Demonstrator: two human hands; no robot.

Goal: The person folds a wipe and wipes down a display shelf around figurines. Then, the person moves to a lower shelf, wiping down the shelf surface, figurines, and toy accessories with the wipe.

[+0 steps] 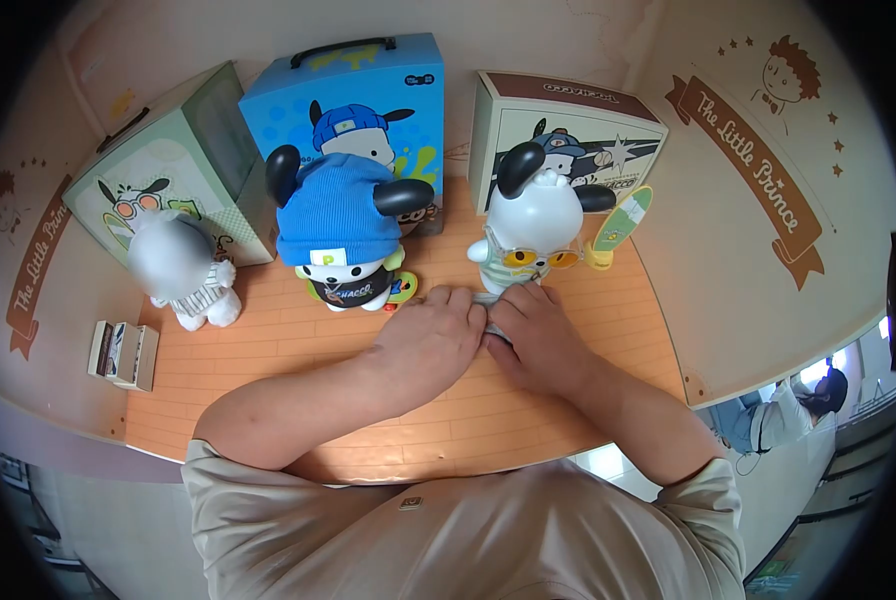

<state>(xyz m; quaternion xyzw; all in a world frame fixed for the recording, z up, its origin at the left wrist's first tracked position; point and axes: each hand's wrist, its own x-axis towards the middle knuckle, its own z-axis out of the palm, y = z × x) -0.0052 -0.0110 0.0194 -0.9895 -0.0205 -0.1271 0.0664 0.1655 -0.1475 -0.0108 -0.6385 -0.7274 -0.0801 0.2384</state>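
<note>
My left hand (436,335) and my right hand (536,335) meet at the middle of the wooden-patterned tabletop (308,360). Both are closed, fingers curled around a small pale grey thing (495,328) that is mostly hidden and looks like folded cloth. Just beyond them stands a white dog figure (543,217) with black ears and yellow glasses, its lower part hidden by my right hand. Left of my hands is a larger dog figure (340,230) in a blue knit beanie and black top. A green and yellow toy surfboard (623,220) stands upright beside the white figure.
Behind stand a blue box (423,120), a green box (233,150) and a cream box (488,120). A plush toy (193,270) in stripes sits left, near small white boxes (125,355). Printed side panels (768,270) enclose the table. Another person (778,415) is at the right.
</note>
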